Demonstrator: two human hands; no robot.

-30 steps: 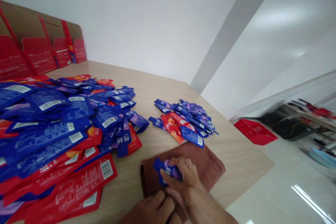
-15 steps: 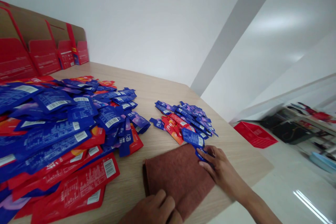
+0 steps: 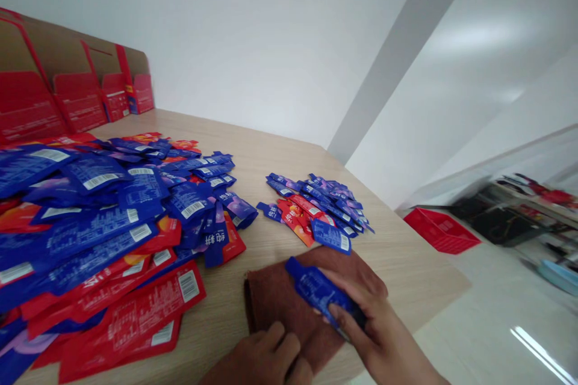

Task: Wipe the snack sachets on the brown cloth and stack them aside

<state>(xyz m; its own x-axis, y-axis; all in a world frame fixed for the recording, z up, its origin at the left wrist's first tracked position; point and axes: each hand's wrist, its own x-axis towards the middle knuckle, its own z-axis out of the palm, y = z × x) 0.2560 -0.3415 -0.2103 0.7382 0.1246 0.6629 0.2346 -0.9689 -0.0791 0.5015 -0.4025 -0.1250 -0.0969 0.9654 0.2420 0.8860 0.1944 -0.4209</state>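
My right hand (image 3: 361,319) is closed around a blue pouch (image 3: 316,286) with a narrow spout-like end, which points up and left over a folded brown cloth (image 3: 275,295). My left hand (image 3: 271,355) has its fingers curled on the near left edge of that cloth, gripping it. Just past the cloth lies a small group of blue pouches (image 3: 332,236) and red pouches (image 3: 295,222). To the left, a large heap of pouches (image 3: 144,186) in blue and red spreads over the wooden table (image 3: 253,147).
Red cardboard boxes (image 3: 81,99) with open brown insides stand along the back left against the wall. On the floor to the right is a red crate (image 3: 440,231). Beyond it are a cluttered shelf (image 3: 533,192) and a light blue basin (image 3: 560,277).
My right hand has moved left and nearer with the blue pouch, from the cloth's right edge to above its middle. The cloth's right part is now rumpled. My left hand stays in place.
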